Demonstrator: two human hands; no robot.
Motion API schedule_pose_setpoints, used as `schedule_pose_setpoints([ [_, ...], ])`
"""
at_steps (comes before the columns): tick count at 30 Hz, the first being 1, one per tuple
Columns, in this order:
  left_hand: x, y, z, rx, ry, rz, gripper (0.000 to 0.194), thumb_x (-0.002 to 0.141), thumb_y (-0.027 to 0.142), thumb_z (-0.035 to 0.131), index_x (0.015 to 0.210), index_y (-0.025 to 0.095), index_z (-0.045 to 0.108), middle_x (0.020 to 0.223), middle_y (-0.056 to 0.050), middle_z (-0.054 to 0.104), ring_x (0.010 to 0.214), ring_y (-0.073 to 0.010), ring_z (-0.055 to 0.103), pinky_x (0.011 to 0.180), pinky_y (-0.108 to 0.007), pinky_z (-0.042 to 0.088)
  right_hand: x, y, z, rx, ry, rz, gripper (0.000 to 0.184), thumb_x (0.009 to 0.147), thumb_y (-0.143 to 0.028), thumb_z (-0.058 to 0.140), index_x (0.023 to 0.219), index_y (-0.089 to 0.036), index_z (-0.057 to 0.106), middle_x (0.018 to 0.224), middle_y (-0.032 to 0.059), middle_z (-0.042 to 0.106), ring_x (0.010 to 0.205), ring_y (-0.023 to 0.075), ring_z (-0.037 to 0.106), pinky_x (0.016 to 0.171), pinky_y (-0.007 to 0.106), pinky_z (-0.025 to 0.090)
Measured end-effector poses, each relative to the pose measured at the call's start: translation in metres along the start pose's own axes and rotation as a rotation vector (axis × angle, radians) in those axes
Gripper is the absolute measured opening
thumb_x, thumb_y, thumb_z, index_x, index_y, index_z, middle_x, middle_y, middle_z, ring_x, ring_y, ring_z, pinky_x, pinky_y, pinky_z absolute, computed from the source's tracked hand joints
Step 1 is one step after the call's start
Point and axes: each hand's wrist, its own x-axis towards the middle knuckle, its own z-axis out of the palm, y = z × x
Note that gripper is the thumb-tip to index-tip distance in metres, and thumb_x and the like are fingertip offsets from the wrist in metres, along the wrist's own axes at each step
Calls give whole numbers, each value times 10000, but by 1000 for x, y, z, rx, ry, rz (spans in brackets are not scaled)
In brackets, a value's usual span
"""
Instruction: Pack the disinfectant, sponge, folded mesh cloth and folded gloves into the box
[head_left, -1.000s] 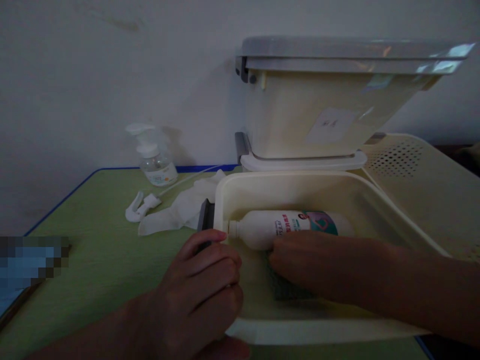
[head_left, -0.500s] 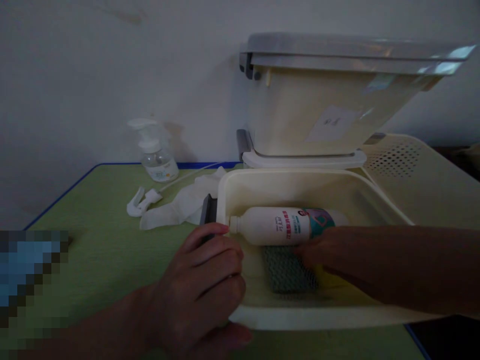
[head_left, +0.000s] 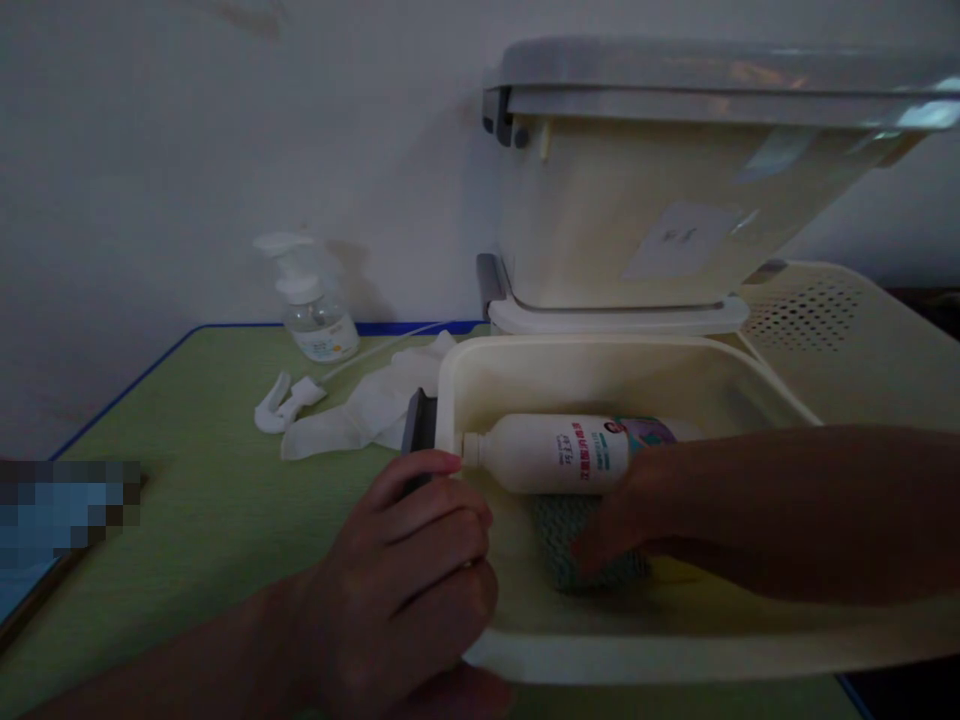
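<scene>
A white plastic storage bin (head_left: 555, 655) stands on the table in front of me. My left hand (head_left: 412, 570) is closed around its left front corner, fingers curled over the rim beside a grey handle clip (head_left: 421, 420). Inside the bin, a white bottle (head_left: 536, 453) with red lettering and a teal and purple label lies on its side, cap to the left. My right hand (head_left: 630, 510) reaches in from the right, its thumb over a dark green textured sponge (head_left: 556, 555) in front of the bottle. Most of that hand's fingers are hidden. Something yellow (head_left: 679, 572) shows under the wrist.
Behind stands a lidded clear-white box (head_left: 585, 220) with a paper label. A perforated white basket (head_left: 870, 370) is at the right. On the green table (head_left: 195, 480) are a pump bottle (head_left: 322, 330), a white spray trigger (head_left: 289, 402) and a crumpled white glove-like piece (head_left: 367, 405).
My right hand has moved left and its thumb now lies over the sponge, which has shifted slightly right. My left hand keeps its place on the bin's corner. The view has shifted a little.
</scene>
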Motion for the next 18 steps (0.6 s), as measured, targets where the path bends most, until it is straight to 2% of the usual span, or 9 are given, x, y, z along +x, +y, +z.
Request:
schedule_pose_setpoints([
  [2, 0, 0, 0, 1, -20, -10, 408, 969, 305, 289, 682, 170, 544, 612, 0, 603, 696, -127, 588, 926, -308, 393, 8, -7, -2, -34, -198, -87, 451, 707, 116, 551, 932, -237, 719, 896, -25, 731, 770, 118, 672, 562, 173, 388],
  [4, -1, 1, 0, 4, -15, -26, 418, 973, 321, 284, 685, 169, 546, 614, 1, 605, 706, -124, 591, 944, -305, 386, 18, -10, 1, -59, -286, -141, 349, 746, 109, 543, 868, -167, 720, 824, -7, 730, 689, 99, 656, 495, 174, 339],
  [9, -3, 2, 1, 1, 1, -19, 434, 975, 350, 279, 688, 167, 549, 625, 1, 606, 730, -118, 597, 970, -298, 380, 29, -7, 10, -29, -339, -158, 281, 773, 108, 505, 856, -87, 689, 804, 20, 719, 643, 83, 613, 486, 155, 330],
  [14, -3, 1, -1, 5, -25, -26, 427, 976, 329, 276, 695, 166, 554, 637, -2, 613, 734, -119, 597, 966, -293, 379, 14, -12, 1, -41, -344, -21, 377, 761, 56, 535, 1015, -190, 669, 974, 12, 709, 768, 134, 648, 506, 194, 339],
  [18, -1, 0, 0, 8, -4, 8, 413, 970, 314, 279, 682, 171, 538, 615, -2, 605, 717, -126, 594, 954, -305, 385, 8, -11, 1, -136, -359, 112, 361, 756, 24, 541, 962, -232, 692, 920, 1, 718, 716, 161, 655, 446, 223, 277],
])
